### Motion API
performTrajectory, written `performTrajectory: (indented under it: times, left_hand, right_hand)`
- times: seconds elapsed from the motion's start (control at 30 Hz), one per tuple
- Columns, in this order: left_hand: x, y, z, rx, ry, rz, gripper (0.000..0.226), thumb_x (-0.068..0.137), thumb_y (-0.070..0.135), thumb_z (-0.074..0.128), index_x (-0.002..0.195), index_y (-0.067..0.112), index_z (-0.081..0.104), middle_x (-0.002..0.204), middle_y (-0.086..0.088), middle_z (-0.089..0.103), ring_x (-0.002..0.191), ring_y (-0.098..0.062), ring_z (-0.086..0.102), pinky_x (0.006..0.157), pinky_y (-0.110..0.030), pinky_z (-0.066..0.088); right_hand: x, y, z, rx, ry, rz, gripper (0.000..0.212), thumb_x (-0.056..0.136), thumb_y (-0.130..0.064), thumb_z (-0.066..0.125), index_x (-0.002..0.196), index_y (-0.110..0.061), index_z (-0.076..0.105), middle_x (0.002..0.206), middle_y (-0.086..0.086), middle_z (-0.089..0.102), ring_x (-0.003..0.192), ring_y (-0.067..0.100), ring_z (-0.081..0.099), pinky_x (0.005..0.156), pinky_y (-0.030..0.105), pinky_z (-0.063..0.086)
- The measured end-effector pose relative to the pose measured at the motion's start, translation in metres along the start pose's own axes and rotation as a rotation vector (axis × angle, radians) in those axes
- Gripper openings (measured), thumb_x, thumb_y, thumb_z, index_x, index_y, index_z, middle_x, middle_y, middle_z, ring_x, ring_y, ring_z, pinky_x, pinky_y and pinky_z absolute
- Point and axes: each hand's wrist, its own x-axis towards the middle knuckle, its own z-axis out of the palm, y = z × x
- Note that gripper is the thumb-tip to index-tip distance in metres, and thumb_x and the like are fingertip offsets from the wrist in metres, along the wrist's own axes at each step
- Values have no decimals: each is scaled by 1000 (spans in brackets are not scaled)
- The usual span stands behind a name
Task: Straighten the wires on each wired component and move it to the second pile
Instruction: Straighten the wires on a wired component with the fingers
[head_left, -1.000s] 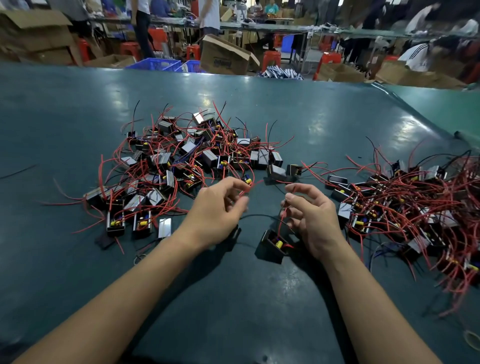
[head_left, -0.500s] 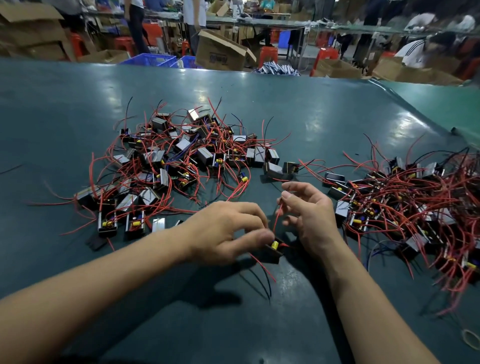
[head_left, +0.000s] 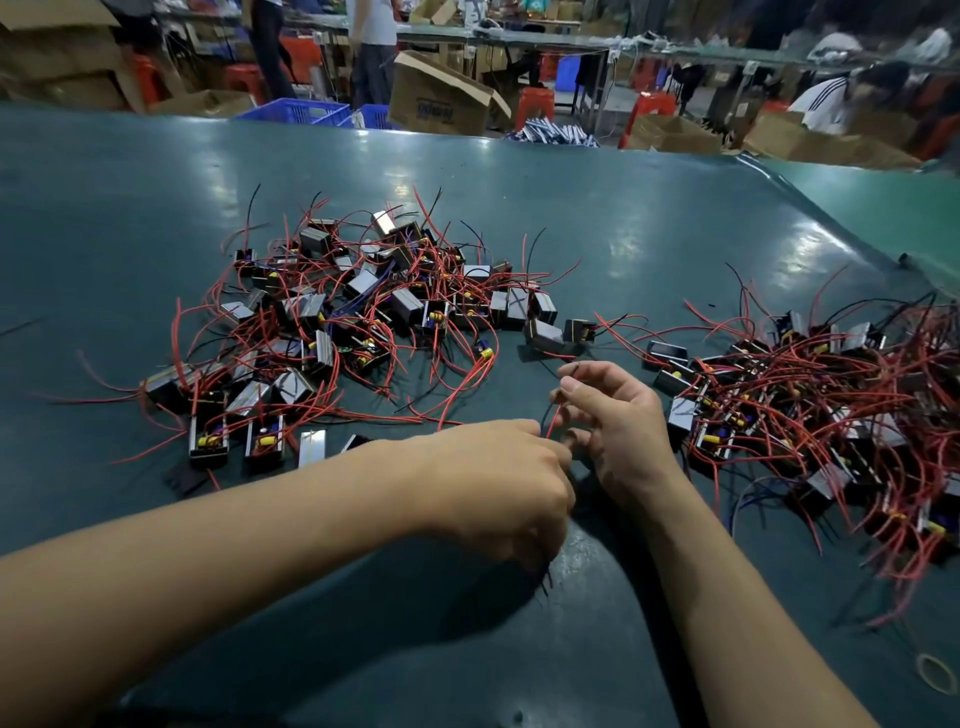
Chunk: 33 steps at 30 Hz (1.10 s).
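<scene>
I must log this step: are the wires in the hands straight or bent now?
Cannot tell fully. Only a short stretch of red wire shows between the left hand and right hand; it looks nearly straight.

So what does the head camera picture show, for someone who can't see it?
Two bare hands, the left hand and right hand, pull on thin red and black wires over a green table. A pile of small black wired parts lies on each side.

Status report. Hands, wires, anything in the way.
Left hand closed over the component, hiding it. Right hand pinching its red wire. Piles either side, nothing between the hands.
</scene>
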Motion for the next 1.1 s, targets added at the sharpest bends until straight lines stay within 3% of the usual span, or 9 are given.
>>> performTrajectory:
  times: [0.1, 0.2, 0.27, 0.33, 0.43, 0.57, 0.73, 0.93, 1.1]
  left_hand:
    - [-12, -6, 9, -362, 333, -146, 11, 90, 23, 67, 93, 17, 76, 85, 0, 70, 82, -22, 63, 70, -34, 49]
    - [-23, -24, 21, -836, 765, -543, 5, 90, 12, 69, 91, 7, 70, 73, -4, 70, 60, -20, 64, 59, -31, 55]
    - [-23, -32, 30, -1162, 961, -773, 7, 91, 10, 66, 89, 3, 66, 67, -6, 69, 46, -20, 61, 47, -28, 52]
    - [-16, -33, 38, -1364, 980, -855, 9, 92, 10, 64, 89, 1, 64, 67, -7, 70, 41, -17, 58, 38, -22, 45]
    - [-1, -28, 48, -1492, 1005, -857, 10, 91, 13, 66, 87, 5, 69, 79, -9, 72, 55, -14, 63, 39, -21, 44]
    - [8, -23, 51, -1647, 1148, -813, 15, 82, 16, 71, 87, 2, 73, 81, -14, 73, 70, -23, 69, 60, -33, 60]
    - [10, -15, 55, -1628, 1177, -855, 8, 81, 9, 73, 87, 11, 78, 84, -16, 75, 76, -31, 69, 77, -44, 57]
    - [4, -14, 56, -1705, 1245, -834, 10, 75, 14, 73, 84, 13, 78, 83, -13, 75, 70, -20, 71, 62, -26, 58]
    - [3, -14, 58, -1739, 1256, -827, 7, 82, 8, 70, 83, 11, 77, 79, -12, 75, 61, -14, 67, 55, -21, 53]
  right_hand:
    - [1, -1, 0, 19, 38, -13, 19, 87, 6, 61, 85, -11, 67, 72, 2, 58, 57, 13, 54, 41, 21, 42]
    - [1, -2, -1, 31, 35, -33, 24, 87, 7, 60, 97, -14, 66, 70, 1, 60, 53, 14, 58, 42, 21, 44]
    - [0, -1, 2, 15, 19, -59, 20, 90, 3, 61, 99, -14, 65, 68, 2, 65, 52, 16, 60, 42, 22, 45]
    - [-2, -1, 5, 7, 4, -76, 12, 91, -2, 62, 95, -14, 64, 70, 4, 68, 52, 17, 61, 42, 23, 47]
    - [-4, 1, 5, -21, -21, -86, 5, 89, -7, 65, 90, -12, 65, 73, 7, 71, 53, 18, 63, 45, 25, 51]
    - [-5, 6, 7, -25, -33, -125, 6, 86, -4, 68, 87, -9, 65, 75, 5, 71, 57, 19, 66, 48, 27, 54]
    - [-6, 10, 18, -56, -11, -219, 8, 85, -1, 70, 83, -7, 65, 69, -1, 69, 57, 11, 64, 52, 23, 53]
    - [-6, 9, 21, -46, -17, -215, 11, 85, 0, 69, 81, -9, 65, 68, -3, 68, 57, 10, 62, 48, 21, 50]
    - [-4, 6, 12, -108, -39, -157, 18, 88, 3, 64, 96, -12, 65, 71, 4, 60, 50, 14, 53, 43, 23, 44]
